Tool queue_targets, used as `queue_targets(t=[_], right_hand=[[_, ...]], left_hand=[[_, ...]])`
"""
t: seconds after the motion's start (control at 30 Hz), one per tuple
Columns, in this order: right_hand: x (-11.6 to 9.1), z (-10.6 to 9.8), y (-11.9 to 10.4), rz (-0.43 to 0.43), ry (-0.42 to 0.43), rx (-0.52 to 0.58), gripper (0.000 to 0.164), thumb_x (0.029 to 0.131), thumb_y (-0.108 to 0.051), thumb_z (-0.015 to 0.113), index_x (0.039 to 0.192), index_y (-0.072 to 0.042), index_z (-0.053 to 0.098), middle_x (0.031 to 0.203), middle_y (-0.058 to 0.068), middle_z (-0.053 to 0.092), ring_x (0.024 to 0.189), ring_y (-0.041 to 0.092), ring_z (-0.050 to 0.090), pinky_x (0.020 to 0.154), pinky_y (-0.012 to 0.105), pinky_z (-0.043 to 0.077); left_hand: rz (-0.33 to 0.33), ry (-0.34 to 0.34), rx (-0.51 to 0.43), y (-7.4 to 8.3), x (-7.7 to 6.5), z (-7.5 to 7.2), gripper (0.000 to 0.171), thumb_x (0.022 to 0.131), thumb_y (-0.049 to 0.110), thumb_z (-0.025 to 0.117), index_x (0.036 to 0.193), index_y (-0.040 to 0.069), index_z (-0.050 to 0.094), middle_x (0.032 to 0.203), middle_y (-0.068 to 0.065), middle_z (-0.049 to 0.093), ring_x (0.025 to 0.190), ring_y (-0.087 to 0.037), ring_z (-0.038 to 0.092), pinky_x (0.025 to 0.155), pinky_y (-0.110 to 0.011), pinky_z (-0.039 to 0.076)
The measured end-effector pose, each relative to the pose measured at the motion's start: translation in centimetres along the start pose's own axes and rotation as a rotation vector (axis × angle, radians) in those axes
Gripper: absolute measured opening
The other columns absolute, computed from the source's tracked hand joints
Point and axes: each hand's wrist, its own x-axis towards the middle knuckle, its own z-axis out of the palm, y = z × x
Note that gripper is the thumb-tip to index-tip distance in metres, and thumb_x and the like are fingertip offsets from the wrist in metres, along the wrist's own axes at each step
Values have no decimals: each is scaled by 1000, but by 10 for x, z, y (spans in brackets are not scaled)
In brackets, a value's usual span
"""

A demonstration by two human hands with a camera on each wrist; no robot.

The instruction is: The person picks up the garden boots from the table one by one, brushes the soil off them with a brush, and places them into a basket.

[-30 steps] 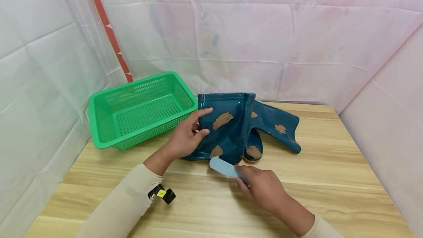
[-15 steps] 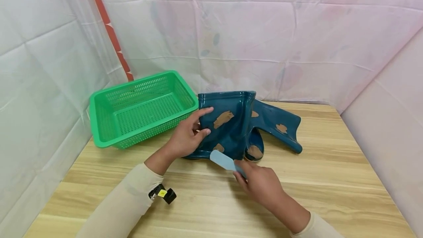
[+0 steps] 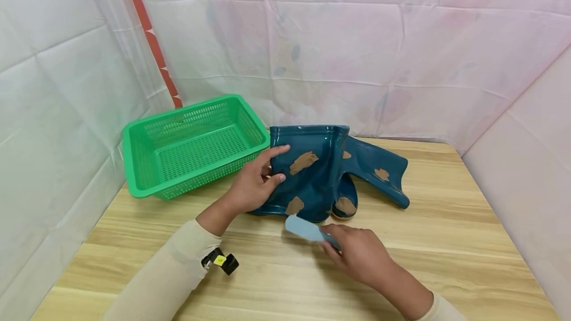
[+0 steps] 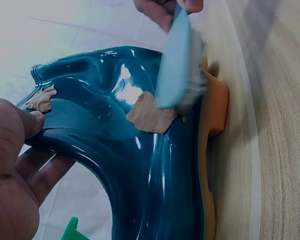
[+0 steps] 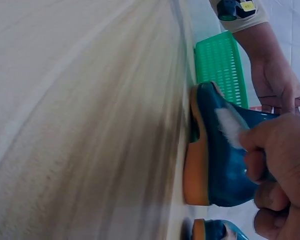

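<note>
A dark teal rain boot with brown mud-like patches stands upright on its orange sole. My left hand holds its shaft by the edge, the thumb on the near side and other fingers behind. In my right hand is a scrub brush with a light blue back, gripped by its handle. The left wrist view shows its pale bristles, blurred, at the edge of the lower brown patch; whether they touch it I cannot tell. Behind, to the right, a second teal boot with similar patches leans over.
A green perforated basket stands at the back left, beside the held boot. The wooden table extends to the right and front. White sheets hang behind and at both sides. A small black device is strapped to the left wrist.
The brush has gone up over the lower brown patch and then back down toward me, with my right hand. My left hand keeps its hold, and both boots stay put.
</note>
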Motion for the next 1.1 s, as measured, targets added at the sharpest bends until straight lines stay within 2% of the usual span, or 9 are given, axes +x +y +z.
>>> queue_targets(t=[0.13, 0.3, 0.37, 0.57, 0.8, 0.9, 1.0, 1.07, 1.1], right_hand=[[0, -1, -1, -25, -24, 10, 28, 93, -25, 77, 117, -11, 74, 103, 0, 76, 77, 7, 68, 61, 28, 54], [7, 0, -3, 16, 122, -43, 38, 93, -27, 78, 125, -8, 72, 103, 5, 76, 72, 13, 70, 54, 25, 50], [10, 1, -4, 47, 147, -59, 38, 93, -26, 78, 125, -8, 71, 101, 6, 76, 69, 13, 68, 51, 24, 47], [10, 5, -5, 108, 56, -59, 31, 95, -26, 76, 121, -10, 72, 98, 3, 75, 68, 10, 65, 52, 24, 45], [5, 2, -5, 66, 27, -9, 28, 95, -23, 76, 119, -8, 72, 99, 2, 75, 68, 7, 64, 53, 24, 47], [3, 0, -5, 65, 8, 7, 30, 95, -23, 75, 120, -7, 72, 102, 3, 75, 72, 8, 66, 56, 25, 49], [2, -2, -5, 75, -13, 24, 30, 95, -24, 76, 120, -8, 72, 102, 2, 76, 72, 6, 63, 58, 26, 50], [2, -4, -5, 76, -26, 36, 30, 95, -25, 75, 120, -8, 72, 101, 2, 75, 71, 4, 61, 58, 26, 50], [2, -5, -5, 76, -32, 43, 30, 95, -25, 75, 120, -8, 72, 101, 1, 75, 71, 3, 60, 59, 26, 51]], left_hand=[[-1, 1, 1, -1, 0, 0, 64, 100, 5, 67, 156, 24, 44, 68, -3, 40, 51, -15, 36, 52, -30, 37], [1, 1, 3, -2, -1, 0, 64, 100, 5, 67, 156, 24, 44, 67, -3, 40, 51, -15, 36, 51, -30, 36], [1, 1, 0, -2, -1, 0, 63, 100, 6, 67, 156, 23, 44, 68, -3, 39, 51, -15, 35, 51, -31, 36], [0, -8, -10, -3, -2, 1, 64, 100, 6, 67, 157, 24, 44, 68, -3, 39, 50, -16, 34, 51, -31, 36], [-11, -2, -8, -1, -2, 0, 64, 100, 6, 68, 156, 24, 44, 72, -3, 40, 51, -15, 35, 52, -30, 36], [-17, -1, -7, 0, -2, 1, 64, 100, 5, 68, 156, 25, 45, 88, -1, 51, 51, -14, 36, 52, -30, 37], [-16, 1, -8, -1, -2, 2, 65, 100, 4, 67, 156, 26, 44, 98, -1, 52, 51, -14, 37, 51, -30, 37], [-12, 2, -10, -1, -2, 2, 65, 100, 4, 67, 156, 26, 45, 97, -1, 51, 51, -14, 37, 51, -30, 37], [-11, 3, -11, -2, -2, 2, 65, 100, 4, 67, 156, 26, 45, 91, -2, 48, 50, -14, 37, 50, -30, 37]])
